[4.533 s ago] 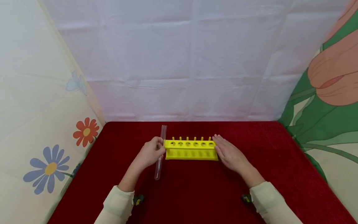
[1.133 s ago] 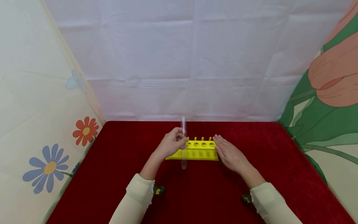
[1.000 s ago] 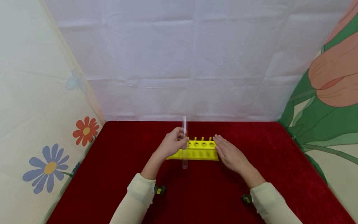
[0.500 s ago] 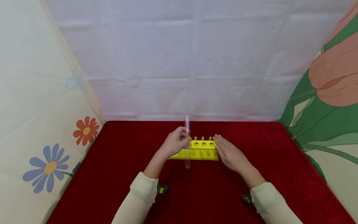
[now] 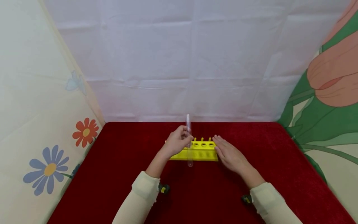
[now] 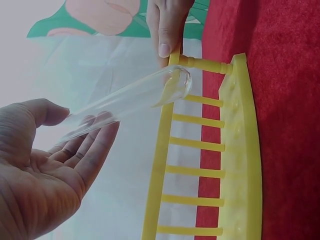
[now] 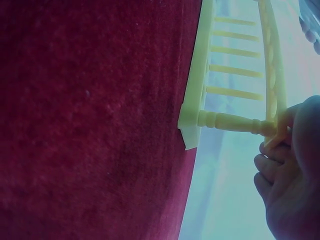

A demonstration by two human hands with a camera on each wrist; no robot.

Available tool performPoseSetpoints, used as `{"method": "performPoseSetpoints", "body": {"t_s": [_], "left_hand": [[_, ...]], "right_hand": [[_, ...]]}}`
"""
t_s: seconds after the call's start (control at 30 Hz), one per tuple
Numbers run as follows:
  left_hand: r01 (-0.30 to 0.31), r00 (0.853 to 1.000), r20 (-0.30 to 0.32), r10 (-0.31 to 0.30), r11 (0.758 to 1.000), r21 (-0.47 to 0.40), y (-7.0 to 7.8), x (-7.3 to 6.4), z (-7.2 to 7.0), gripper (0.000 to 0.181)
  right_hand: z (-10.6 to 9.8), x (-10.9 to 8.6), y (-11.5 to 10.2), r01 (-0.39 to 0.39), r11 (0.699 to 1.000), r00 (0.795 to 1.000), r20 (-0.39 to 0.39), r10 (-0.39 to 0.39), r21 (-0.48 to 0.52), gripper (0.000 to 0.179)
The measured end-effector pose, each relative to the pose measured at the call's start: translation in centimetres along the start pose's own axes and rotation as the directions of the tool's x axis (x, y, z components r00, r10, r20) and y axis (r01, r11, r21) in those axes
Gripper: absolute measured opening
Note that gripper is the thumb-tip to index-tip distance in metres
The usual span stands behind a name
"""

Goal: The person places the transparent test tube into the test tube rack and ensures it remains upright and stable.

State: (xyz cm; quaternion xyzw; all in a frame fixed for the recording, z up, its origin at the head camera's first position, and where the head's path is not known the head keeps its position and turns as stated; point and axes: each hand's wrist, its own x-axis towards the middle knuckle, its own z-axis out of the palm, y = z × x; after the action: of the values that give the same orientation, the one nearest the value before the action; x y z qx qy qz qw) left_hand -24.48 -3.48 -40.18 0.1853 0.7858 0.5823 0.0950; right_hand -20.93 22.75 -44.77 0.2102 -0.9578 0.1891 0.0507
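Note:
In the head view my left hand point(image 5: 178, 142) pinches a clear glass test tube point(image 5: 188, 123) between thumb and fingers. Its rounded bottom points down and shows in front of the yellow test tube rack point(image 5: 205, 154). From the left wrist, the test tube point(image 6: 135, 95) slants with its bottom overlapping the rack's upper bar, and the tube looks empty. Whether it touches the rack I cannot tell. My right hand point(image 5: 230, 154) holds the rack's right end, thumb in front; the right wrist view has its fingers point(image 7: 267, 170) at the upper plate's end. My left hand hides the rack's left holes.
Red cloth point(image 5: 201, 193) covers the table under the rack. A white sheet point(image 5: 145, 62) hangs behind it, with flower-printed cloth point(image 5: 30, 102) at the sides. Several yellow pegs point(image 5: 202, 139) stick up along the rack's back.
My left hand has carried the test tube from beside the rack's left end rightward to its middle, turning it more upright; lately it drifts slightly right. The right hand and rack stay put.

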Motion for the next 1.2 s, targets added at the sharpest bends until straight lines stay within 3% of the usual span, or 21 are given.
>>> {"method": "performPoseSetpoints", "body": {"t_s": [0.4, 0.83, 1.2], "left_hand": [[-0.038, 0.999, -0.033, 0.036, 0.998, -0.045, 0.1, 0.3, 0.8, 0.036], [-0.080, 0.996, -0.027, 0.081, 0.997, 0.008, 0.2, 0.9, 1.3, 0.034], [-0.109, 0.992, -0.063, 0.110, 0.994, 0.023, 0.7, 1.5, 1.7, 0.029]], "right_hand": [[-0.1, -0.2, -0.3, -0.002, 0.999, 0.999, -0.035, 0.003, 0.039, 0.045], [0.4, 0.1, 0.1, -0.010, 1.000, 0.999, -0.053, 0.011, 0.023, 0.045], [0.4, 0.2, -0.1, -0.006, 1.000, 0.999, -0.044, 0.006, 0.000, 0.045]]}}
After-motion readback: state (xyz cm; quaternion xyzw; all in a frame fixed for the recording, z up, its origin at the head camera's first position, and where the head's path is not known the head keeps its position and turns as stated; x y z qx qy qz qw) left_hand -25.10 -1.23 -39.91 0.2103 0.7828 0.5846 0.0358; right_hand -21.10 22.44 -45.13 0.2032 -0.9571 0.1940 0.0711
